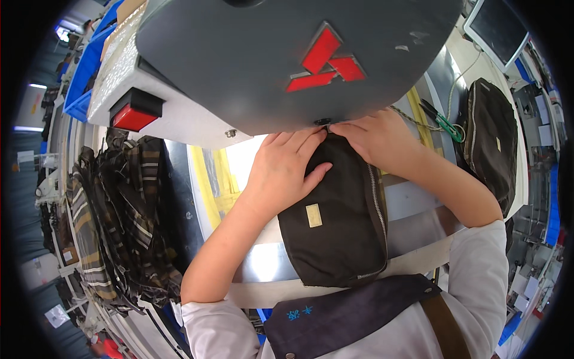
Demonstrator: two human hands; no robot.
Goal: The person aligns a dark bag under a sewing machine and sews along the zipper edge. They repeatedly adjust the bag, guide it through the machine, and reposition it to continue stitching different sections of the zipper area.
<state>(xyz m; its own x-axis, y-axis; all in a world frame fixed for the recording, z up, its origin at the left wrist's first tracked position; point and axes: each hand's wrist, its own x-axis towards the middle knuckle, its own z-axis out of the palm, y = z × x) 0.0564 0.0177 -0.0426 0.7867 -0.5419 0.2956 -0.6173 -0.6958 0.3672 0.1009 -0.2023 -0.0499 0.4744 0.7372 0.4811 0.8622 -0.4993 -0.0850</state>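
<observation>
A dark brown zippered pouch (335, 239) lies lengthwise on the worktable, its far end under the grey machine head (239, 66). It has a small cream label, and a metal zipper runs down its right side. My left hand (288, 164) rests on the pouch's far left part, with fingers stretched forward and the thumb apart. From the right, my right hand (385, 142) closes on the far end, its fingertips close to the left ones. The machine's lower edge hides just what lies beneath those fingertips.
Plaid cloth pieces (119, 221) are heaped at the left. A second dark pouch (491, 137) lies at the right, beside green-handled scissors (445, 124) and a cord. Yellow tape strips (206, 185) cross the table. A red switch (134, 116) and a screen (497, 29) flank the machine.
</observation>
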